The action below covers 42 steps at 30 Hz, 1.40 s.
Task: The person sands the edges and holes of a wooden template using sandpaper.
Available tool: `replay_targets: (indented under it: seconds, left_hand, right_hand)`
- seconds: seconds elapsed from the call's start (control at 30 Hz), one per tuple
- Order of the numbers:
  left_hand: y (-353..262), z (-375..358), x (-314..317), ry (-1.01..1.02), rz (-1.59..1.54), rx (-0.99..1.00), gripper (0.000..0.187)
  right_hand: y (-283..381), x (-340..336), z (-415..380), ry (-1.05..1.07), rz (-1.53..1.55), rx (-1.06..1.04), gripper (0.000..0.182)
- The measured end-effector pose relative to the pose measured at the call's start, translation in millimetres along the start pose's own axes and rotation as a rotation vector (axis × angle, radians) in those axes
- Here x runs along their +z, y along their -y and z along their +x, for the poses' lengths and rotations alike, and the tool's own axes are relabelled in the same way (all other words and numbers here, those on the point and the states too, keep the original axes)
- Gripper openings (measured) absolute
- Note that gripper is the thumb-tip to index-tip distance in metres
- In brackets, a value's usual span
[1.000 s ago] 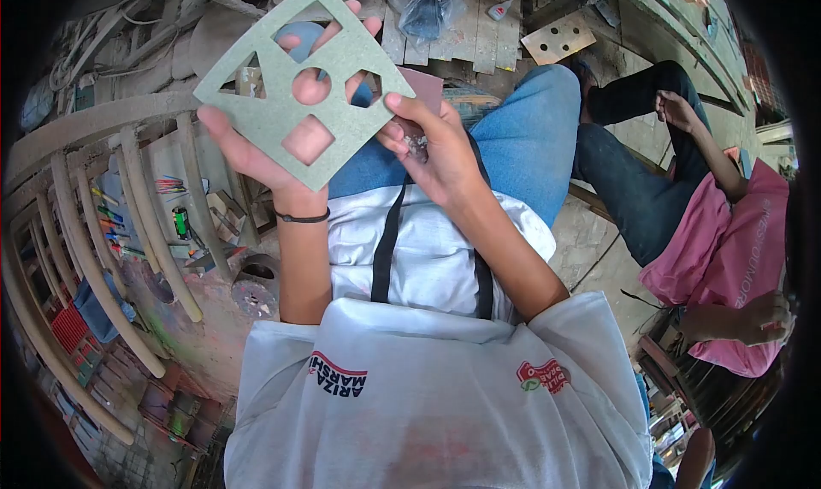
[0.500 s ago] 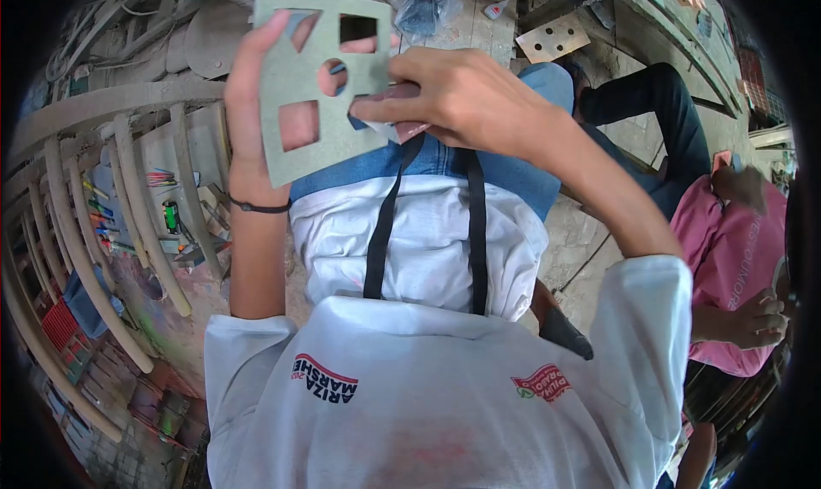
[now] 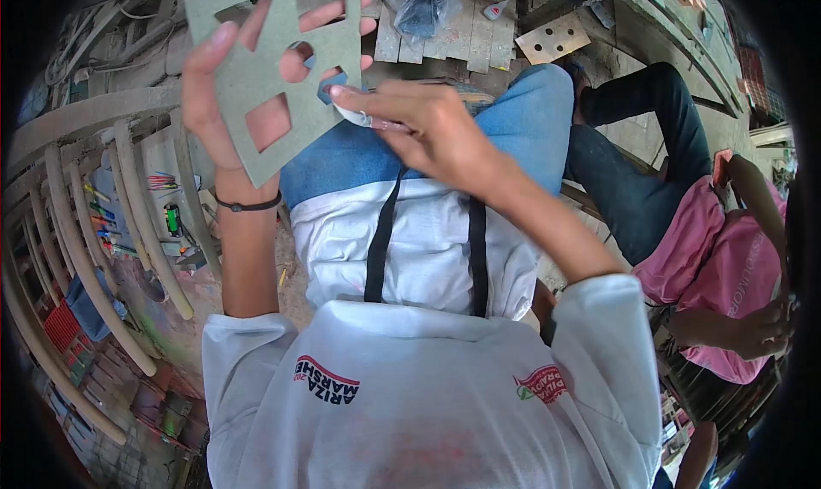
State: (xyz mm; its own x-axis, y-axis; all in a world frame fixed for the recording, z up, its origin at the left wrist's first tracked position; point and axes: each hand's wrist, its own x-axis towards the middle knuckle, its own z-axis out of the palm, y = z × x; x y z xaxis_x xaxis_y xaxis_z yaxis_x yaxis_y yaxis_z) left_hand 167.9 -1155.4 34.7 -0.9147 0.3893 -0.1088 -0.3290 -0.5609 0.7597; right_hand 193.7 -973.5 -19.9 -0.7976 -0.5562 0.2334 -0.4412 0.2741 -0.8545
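A pale grey-green flat panel [image 3: 244, 74] with straight-sided cut-outs and one round hole is up at about 11 o'clock, in front of the wearer, its top edge partly out of view. Its longer axis seems to run from 11 towards 5 o'clock, so that its lower right edge faces the right hand [image 3: 445, 125].

The left hand [image 3: 205, 117], with a black band [image 3: 248, 205] at the wrist, supports the panel from behind, thumb over the left rim, and the other fingers show through the openings and past the right edge.

The right hand is partly closed, pinching a small folded mauve sheet with a white back [image 3: 389, 125], probably abrasive paper, though its surface is too small to be sure. Of the two hands, this one is nearer the small angular opening by the panel's right edge: the opening is just off its fingertips, at 10 o'clock from its knuckles.

Beyond, at 12 to 1 o'clock, are a dark, crumpled plastic bag [image 3: 423, 10] and a small white bottle [image 3: 494, 10]; at 1 o'clock, a tan board with dark holes [image 3: 553, 40]. A curved wooden rail [image 3: 85, 121] stands at 10 o'clock, and a person in a pink shirt [image 3: 710, 258] sits at 3 o'clock.
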Motion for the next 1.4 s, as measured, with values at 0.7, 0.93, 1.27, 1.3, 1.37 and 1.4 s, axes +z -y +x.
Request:
replay_targets:
  seconds: [0.7,0.93,1.27,1.3,1.37,1.4]
  left_hand:
    - [52.6,-15.0,-3.1,0.263,1.157,0.814,0.086]
    - [45.4,-7.8,11.3,-0.107,0.524,0.304,0.09]
    - [22.1,-3.4,-6.0,-0.311,0.051,-0.38,0.059]
    - [24.4,-4.8,-8.0,-0.311,-0.065,-0.426,0.058]
    - [23.9,-7.1,-7.1,-0.294,-0.093,-0.422,0.057]
    - [23.0,-3.6,-7.3,-0.278,-0.093,-0.385,0.057]
  right_hand:
    - [27.5,16.2,-7.6,-0.386,2.436,0.573,0.01]
    - [27.7,21.5,-4.4,-0.325,1.381,0.664,0.016]
    - [31.0,-1.1,-10.8,0.385,-0.522,-0.051,0.028]
    - [28.2,-5.8,-8.1,0.384,-0.521,-0.05,0.028]
    - [21.8,-14.2,-3.0,0.422,-0.655,-0.168,0.026]
    - [14.0,-17.5,3.3,0.448,-0.721,-0.187,0.025]
